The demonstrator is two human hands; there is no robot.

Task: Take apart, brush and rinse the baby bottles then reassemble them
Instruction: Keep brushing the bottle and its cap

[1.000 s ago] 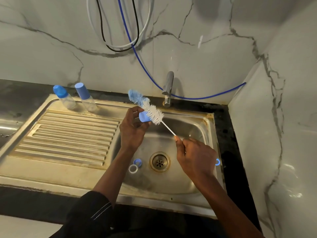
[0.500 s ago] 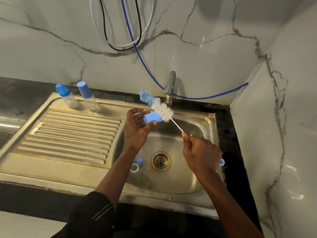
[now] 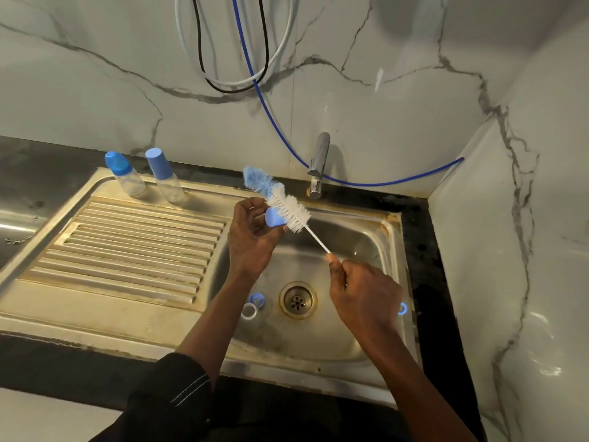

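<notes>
I keep the cap [image 3: 274, 217] pinched in my left hand [image 3: 251, 237], over the sink [image 3: 360, 339] just left of the tap [image 3: 318, 164]. The brush [image 3: 280, 202] has slid back across it since a moment ago; my right hand [image 3: 363, 295] is closed on the wire handle. Scrubbing continues, I judge. Two bottles [image 3: 145, 177] wait further left.

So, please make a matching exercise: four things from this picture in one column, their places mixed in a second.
1. brush
2. blue cap
3. two bottles
4. white ring

a. basin floor, beside the drain
b. left hand
c. back of the drainboard
d. right hand

Pairs: 1-d, 2-b, 3-c, 4-a
</notes>
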